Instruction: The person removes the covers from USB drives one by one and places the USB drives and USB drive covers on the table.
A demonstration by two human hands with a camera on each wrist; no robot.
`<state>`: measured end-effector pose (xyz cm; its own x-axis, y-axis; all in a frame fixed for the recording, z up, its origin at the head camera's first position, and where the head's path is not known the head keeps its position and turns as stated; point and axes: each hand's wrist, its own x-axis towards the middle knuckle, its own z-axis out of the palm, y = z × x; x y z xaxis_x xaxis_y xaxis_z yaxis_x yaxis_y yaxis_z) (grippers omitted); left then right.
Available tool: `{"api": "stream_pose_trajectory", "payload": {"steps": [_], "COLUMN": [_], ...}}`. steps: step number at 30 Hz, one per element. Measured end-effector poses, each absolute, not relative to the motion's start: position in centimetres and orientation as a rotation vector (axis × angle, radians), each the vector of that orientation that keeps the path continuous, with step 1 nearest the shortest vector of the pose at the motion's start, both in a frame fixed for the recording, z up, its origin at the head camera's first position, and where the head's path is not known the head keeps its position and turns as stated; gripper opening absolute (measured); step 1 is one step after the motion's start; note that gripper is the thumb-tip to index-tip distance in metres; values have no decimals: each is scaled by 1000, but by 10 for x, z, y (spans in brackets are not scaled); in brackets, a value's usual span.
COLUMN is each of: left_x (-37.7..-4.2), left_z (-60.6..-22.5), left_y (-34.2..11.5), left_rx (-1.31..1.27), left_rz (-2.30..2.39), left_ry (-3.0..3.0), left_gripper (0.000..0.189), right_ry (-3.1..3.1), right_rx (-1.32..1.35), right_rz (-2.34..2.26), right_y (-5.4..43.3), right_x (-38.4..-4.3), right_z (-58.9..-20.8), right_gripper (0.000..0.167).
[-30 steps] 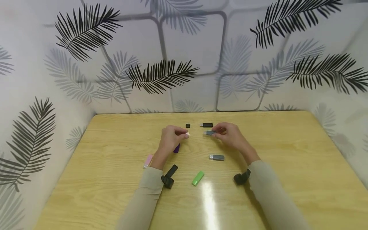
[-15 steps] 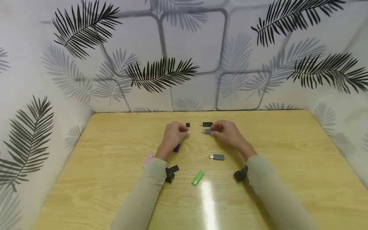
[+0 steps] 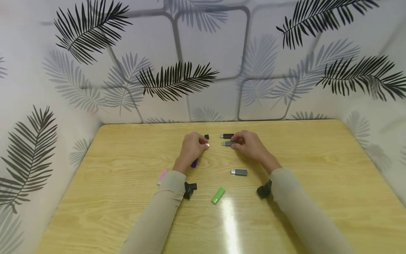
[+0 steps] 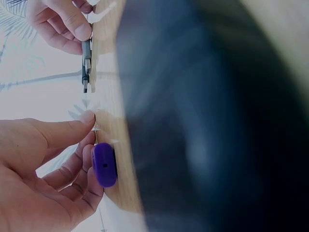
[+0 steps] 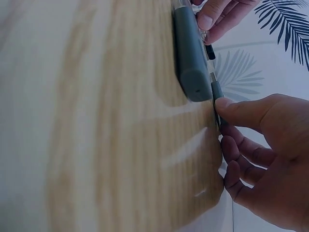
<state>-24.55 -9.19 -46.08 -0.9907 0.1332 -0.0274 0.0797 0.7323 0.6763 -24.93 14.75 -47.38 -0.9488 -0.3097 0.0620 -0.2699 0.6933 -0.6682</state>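
My left hand (image 3: 191,147) pinches a small clear cap (image 3: 207,145) between thumb and fingertips, low over the table. Opposite it, my right hand (image 3: 249,144) pinches a grey USB stick (image 3: 227,143) by its rear end. The stick's metal plug points left at the cap, with a gap between them. Just behind lie a black USB stick (image 3: 226,135) and a small black cap (image 3: 206,137). A purple USB stick (image 4: 104,165) lies beside my left fingers. The right wrist view shows the held grey stick (image 5: 217,91) edge-on.
On the wooden table (image 3: 314,158), a second grey USB stick (image 3: 239,172) lies nearer me, its plug bare. A green stick (image 3: 218,195) and a pink one (image 3: 163,175) lie around. My left wrist camera partly covers a black piece (image 3: 193,186). A patterned wall covering (image 3: 209,53) borders the back.
My right hand has shifted slightly left with the grey USB stick, narrowing the gap to the clear cap. The left wrist has swung a little to the right; both grips stay the same.
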Motion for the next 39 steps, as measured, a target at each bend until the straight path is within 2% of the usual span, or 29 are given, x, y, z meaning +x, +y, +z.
{"api": "stream_pose_trajectory", "payload": {"steps": [13,20,39], "left_x": [-241,-232,-198], "left_z": [-457,-452,-451], "left_y": [-101,-109,-125], "left_rx": [238,266,256], "left_rz": [1240,1365,1747], "left_ry": [2808,2748,2543], "left_gripper": [19,18,30], "right_ry": [2847,2842,2782], "right_rx": [-492,-474,-601], "right_rz": [-1120,-1216,-1292], "right_y": [149,152,165], "right_x": [-244,-232,-186], "right_z": [-468,-463,-449], "right_gripper": [17,19,22]}}
